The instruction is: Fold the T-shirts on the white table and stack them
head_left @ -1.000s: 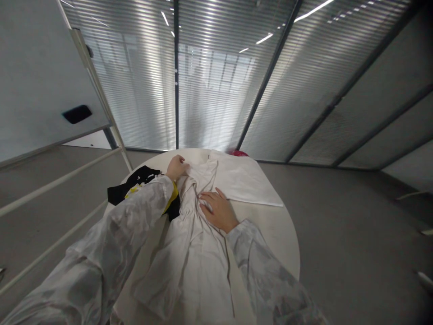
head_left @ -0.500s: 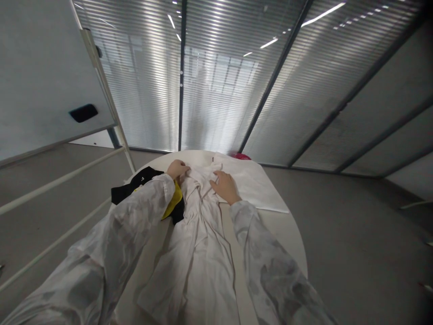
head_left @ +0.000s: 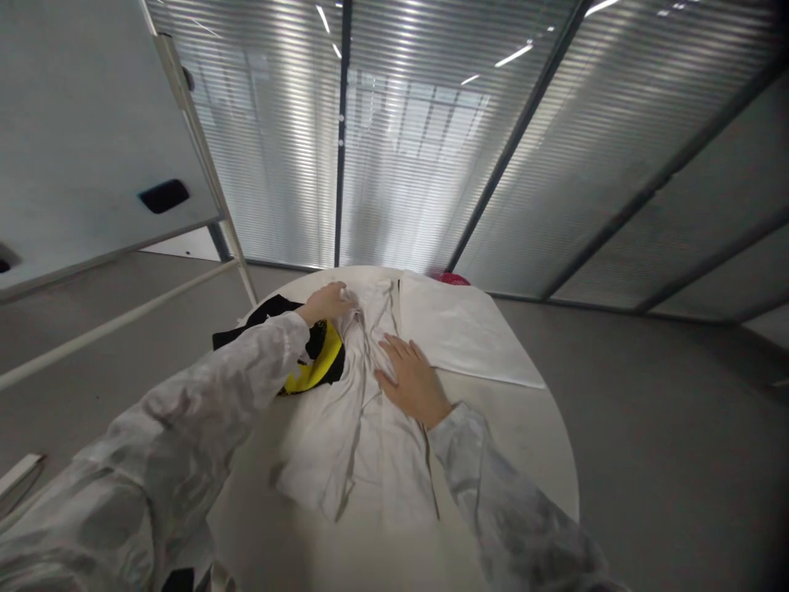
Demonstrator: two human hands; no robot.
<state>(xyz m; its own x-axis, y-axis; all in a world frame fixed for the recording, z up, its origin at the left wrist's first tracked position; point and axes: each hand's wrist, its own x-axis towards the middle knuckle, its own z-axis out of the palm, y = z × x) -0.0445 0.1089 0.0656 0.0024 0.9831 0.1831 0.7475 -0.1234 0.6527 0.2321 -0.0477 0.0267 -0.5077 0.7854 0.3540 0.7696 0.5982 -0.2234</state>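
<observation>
A rumpled white garment (head_left: 363, 444) lies lengthwise on the white table (head_left: 505, 477), its near edge spread out toward me. My left hand (head_left: 331, 302) is closed on bunched cloth at the garment's far left part. On the right side of the garment, about halfway along, my right hand (head_left: 412, 380) rests flat with fingers extended. Partly under my left sleeve is a black and yellow cloth (head_left: 320, 362). A folded white cloth (head_left: 472, 329) lies flat to the right of the garment, close to my right hand.
Something red (head_left: 453, 279) shows at the table's far edge, behind the folded cloth. A white board on a pale metal frame (head_left: 240, 259) stands at the left. Beyond the table is a glass partition with blinds (head_left: 400, 197).
The garment has shifted away from me, so its near edge now shows on the table. My right hand has come nearer and flattened on the cloth. The camera view has shifted slightly.
</observation>
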